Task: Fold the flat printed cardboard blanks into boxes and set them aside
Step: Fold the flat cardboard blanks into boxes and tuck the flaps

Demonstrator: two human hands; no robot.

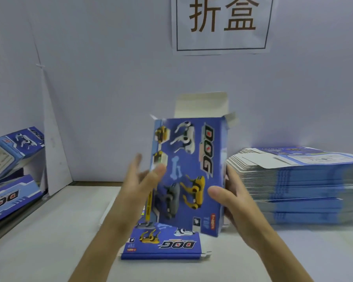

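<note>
Just left of the stack of flat blanks, the half-formed box was held upright above the tabletop, the right grip clasping its stack-side edge to steady it while the left grip hovered open beside its far edge, seemingly ready to press flaps.

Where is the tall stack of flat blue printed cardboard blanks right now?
The stack of flat blue blanks lies at the head view's right, on the white table, just beyond the right hand holding the upright blue printed box.
</note>
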